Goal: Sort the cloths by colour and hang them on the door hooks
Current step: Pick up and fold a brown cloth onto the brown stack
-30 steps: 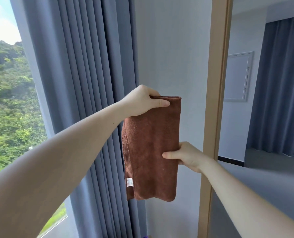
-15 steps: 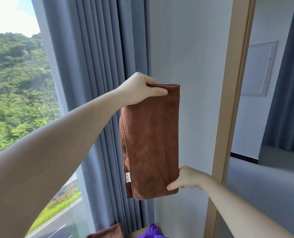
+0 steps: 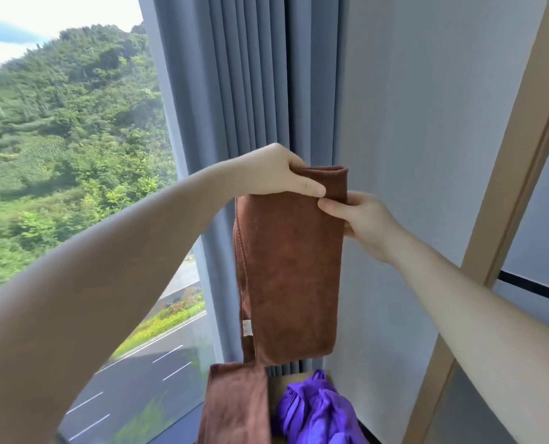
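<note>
1. The left hand [image 3: 279, 174] is raised in front of the curtain [image 3: 234, 75]. Its grip is closed on the top left corner of a folded brown cloth [image 3: 289, 267], with the thumb lying across the front face.
2. The right hand [image 3: 362, 225] meets the same cloth at its right edge, just below the top fold. Its grip pinches that edge, thumb in front and fingers behind. The two thumbs nearly touch.
3. The brown cloth hangs straight down from both hands in mid-air, in front of the curtain's edge and the pale wall [image 3: 410, 123]. A small white label [image 3: 246, 326] shows on its lower left edge, and a narrow strip trails below that.
4. Under it, at the bottom of the view, a second brown cloth [image 3: 237, 405] stands just beside a crumpled purple cloth [image 3: 318, 408]. What the second one rests on cannot be made out.
5. To the left, the window [image 3: 74, 187] shows a green hillside and a road [image 3: 132, 379] below.
6. To the right, a light wooden door frame [image 3: 507, 155] slants up the view.
</note>
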{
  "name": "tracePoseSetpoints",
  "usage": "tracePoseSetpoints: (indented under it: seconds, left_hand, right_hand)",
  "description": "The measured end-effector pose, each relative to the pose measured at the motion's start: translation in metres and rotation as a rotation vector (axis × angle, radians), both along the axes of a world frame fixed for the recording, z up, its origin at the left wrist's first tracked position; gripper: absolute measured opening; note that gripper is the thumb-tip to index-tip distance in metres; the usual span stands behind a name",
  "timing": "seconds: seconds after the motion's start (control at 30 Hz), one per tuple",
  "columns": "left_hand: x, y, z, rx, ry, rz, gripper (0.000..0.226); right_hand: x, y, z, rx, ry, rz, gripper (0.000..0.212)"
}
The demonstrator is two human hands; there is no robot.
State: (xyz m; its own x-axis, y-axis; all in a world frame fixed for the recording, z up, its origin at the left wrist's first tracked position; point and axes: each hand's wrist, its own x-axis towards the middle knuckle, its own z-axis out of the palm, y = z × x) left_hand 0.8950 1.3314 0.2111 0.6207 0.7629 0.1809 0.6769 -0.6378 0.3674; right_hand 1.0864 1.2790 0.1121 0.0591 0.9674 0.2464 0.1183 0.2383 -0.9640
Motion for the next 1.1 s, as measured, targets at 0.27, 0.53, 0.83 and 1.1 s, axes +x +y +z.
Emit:
tracePoseSetpoints:
  seconds: [0.27,0.53,0.83,1.1]
  left_hand:
    - [-0.069,-0.008,-0.062,-0.086,0.404,0.194,0.027]
    - [-0.122,-0.045,-0.145,-0.314,-0.5,0.384,0.004]
    - [-0.169,-0.088,-0.197,-0.301,-0.697,0.392,0.006]
    - [-0.199,-0.126,-0.227,-0.362,-0.618,0.334,0.014]
  right_hand:
    - [-0.023,0.017,-0.064,-0.065,-0.023,0.041,0.013]
    - [-0.06,-0.007,-0.113,-0.114,0.123,0.063,0.013]
    - [-0.104,-0.058,-0.147,-0.183,0.093,0.052,0.014]
    - [-0.136,-0.103,-0.189,-0.271,0.135,-0.004,0.007]
